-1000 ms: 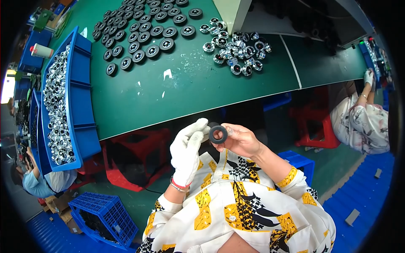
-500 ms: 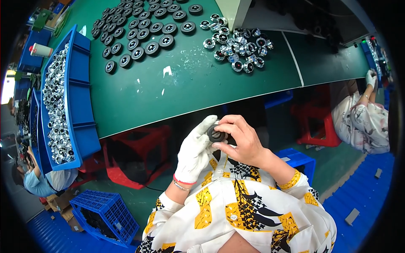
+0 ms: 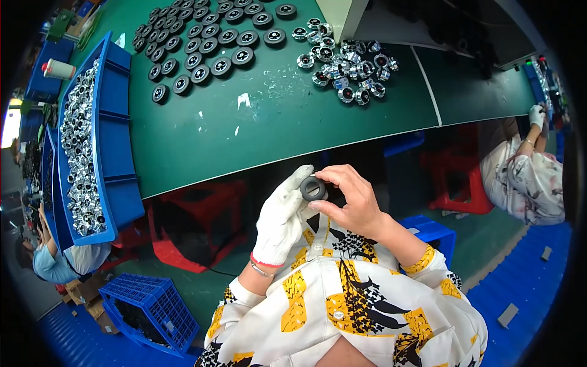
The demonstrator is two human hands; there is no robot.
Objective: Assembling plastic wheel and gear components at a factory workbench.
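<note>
Left hand (image 3: 280, 217) and right hand (image 3: 356, 200) grip 1 black ring (image 3: 312, 197)

The green table (image 3: 263, 128) spans the upper view. At the left, 1 blue bin (image 3: 115, 147) holds many chrome pieces (image 3: 81, 153). A spread of black wheels (image 3: 221, 66) lies on the table, left of 1 heap of chrome hubs (image 3: 351, 70). The gloved left hand curls against the ring's left side; the bare right hand pinches it between thumb and fingers. The ring sits between them, near the table's front edge, its hole facing up.

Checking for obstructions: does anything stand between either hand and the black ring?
Nothing visible: the bare right hand holds the black ring; the left hand appears to touch it, with only its white glove between.
</note>
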